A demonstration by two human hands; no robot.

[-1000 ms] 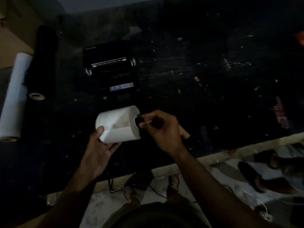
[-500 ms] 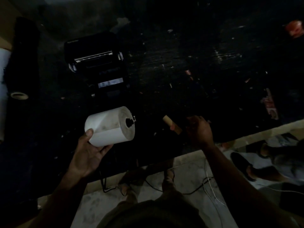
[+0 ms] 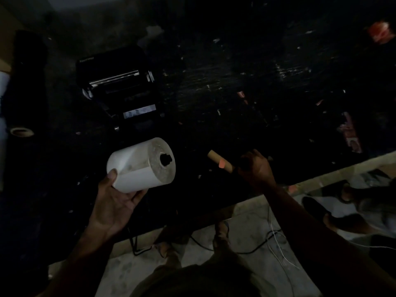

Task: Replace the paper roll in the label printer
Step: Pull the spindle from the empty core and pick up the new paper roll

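Observation:
My left hand (image 3: 115, 202) cradles a white paper roll (image 3: 137, 168) from below, held over the dark table with its end face turned right. A black hub (image 3: 165, 160) sits in the roll's centre hole. Behind it stands the black label printer (image 3: 120, 86) with its lid up and the metal bar showing. A bare brown cardboard core (image 3: 220, 161) with an orange patch lies to the right of the roll. My right hand (image 3: 256, 168) is at that core's right end, fingers curled over something dark. The dim light hides whether it grips anything.
A long black roll (image 3: 25, 82) and a white roll (image 3: 3, 103) lie at the far left. Scraps litter the black table (image 3: 235, 82); a red object (image 3: 379, 33) is at the far right. The table's front edge (image 3: 321, 174) runs diagonally, with cables (image 3: 276, 239) and feet on the floor below.
A second ago my right hand was at the roll's hub. It has since pulled away to the right, to the cardboard core. The left hand still holds the roll.

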